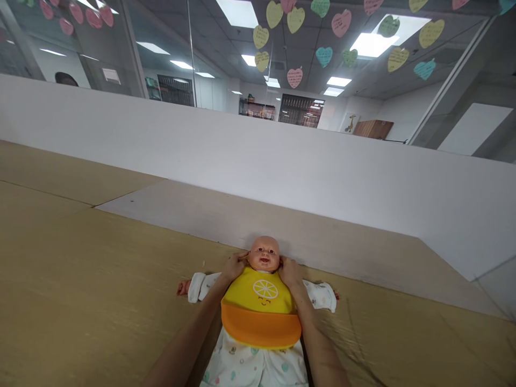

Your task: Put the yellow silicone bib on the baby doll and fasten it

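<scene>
A baby doll (pixel 264 252) lies on its back with its arms spread, in white patterned clothes (pixel 250 361). Over its chest is a yellow bib (pixel 250 287) with a citrus-slice print and an orange catch pocket (pixel 262 325). My left hand (pixel 236 267) is at the left side of the doll's neck, fingers closed at the bib's upper edge. On the other side of the neck, my right hand (pixel 290 271) is closed in the same way. The fingertips of both hands are partly hidden beside the doll's head, and so are the bib's neck ends.
The doll rests on a tan wooden surface (pixel 100 279). Behind its head a pale ledge (pixel 242 215) meets a low white wall (pixel 258 150). Above that is a glass window with several heart-shaped notes (pixel 341 24). Part of a person's head (pixel 65 79) shows beyond the glass.
</scene>
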{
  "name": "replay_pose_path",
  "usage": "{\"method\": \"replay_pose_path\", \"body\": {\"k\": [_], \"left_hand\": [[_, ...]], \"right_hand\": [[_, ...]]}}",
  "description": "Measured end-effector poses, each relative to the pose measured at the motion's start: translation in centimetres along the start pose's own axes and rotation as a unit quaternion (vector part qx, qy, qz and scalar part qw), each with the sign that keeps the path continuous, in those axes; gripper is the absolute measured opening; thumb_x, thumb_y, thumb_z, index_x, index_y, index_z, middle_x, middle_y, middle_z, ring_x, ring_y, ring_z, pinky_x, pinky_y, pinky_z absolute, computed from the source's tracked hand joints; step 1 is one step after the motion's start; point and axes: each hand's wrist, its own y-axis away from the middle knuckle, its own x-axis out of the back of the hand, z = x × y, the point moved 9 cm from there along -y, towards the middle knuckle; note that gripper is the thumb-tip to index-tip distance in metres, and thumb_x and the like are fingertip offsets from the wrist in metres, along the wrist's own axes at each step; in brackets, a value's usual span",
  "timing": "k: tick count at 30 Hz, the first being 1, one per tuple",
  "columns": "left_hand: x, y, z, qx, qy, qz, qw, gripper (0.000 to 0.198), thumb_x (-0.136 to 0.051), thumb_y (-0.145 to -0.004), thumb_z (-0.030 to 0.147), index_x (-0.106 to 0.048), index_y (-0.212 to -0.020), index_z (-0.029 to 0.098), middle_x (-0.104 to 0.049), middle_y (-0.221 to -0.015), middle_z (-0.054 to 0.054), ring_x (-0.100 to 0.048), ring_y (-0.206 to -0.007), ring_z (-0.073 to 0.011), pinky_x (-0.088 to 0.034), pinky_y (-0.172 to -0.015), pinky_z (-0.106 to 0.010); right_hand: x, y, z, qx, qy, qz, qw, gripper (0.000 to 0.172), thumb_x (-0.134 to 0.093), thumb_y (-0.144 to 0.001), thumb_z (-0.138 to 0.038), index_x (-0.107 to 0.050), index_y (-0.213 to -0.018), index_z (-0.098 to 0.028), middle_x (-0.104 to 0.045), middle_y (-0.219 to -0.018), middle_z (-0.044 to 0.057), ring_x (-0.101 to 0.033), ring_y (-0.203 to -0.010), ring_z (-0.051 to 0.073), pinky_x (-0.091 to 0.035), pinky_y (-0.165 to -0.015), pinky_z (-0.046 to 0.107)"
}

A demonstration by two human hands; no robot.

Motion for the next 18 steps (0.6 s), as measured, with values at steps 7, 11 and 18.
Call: {"method": "replay_pose_path", "body": {"k": [7,11,18], "left_hand": [[0.7,0.1,-1.4,0.079,0.032,0.017,0.996,0.053,-0.049,-0.065,0.024,-0.061,-0.115,0.010,-0.070,-0.099,-0.010,-0.063,-0.086,-0.0255,-0.049,-0.070,-0.033],[1.1,0.7,-0.5,0.093,0.030,0.007,0.995,0.053,-0.055,-0.062,0.024,-0.061,-0.112,0.008,-0.070,-0.092,-0.011,-0.063,-0.074,-0.0218,-0.047,-0.063,-0.030],[1.7,1.7,-0.3,0.102,0.005,0.008,0.995,0.050,-0.060,-0.060,0.026,-0.061,-0.107,0.011,-0.068,-0.083,-0.008,-0.061,-0.075,-0.0203,-0.046,-0.061,-0.027]], "right_hand": [[0.7,0.1,0.5,0.013,-0.045,0.004,0.999,0.036,-0.039,-0.082,-0.022,-0.062,-0.108,-0.016,-0.065,-0.103,0.014,-0.060,-0.093,0.024,-0.040,-0.075,0.029],[1.0,0.1,1.3,0.022,-0.088,-0.001,0.996,0.040,-0.041,-0.081,-0.027,-0.060,-0.113,-0.013,-0.062,-0.111,0.014,-0.057,-0.101,0.024,-0.040,-0.083,0.030],[0.4,1.1,2.8,0.051,-0.164,-0.019,0.985,0.043,-0.046,-0.074,-0.023,-0.058,-0.113,-0.010,-0.062,-0.112,0.011,-0.058,-0.097,0.017,-0.040,-0.082,0.023]]}}
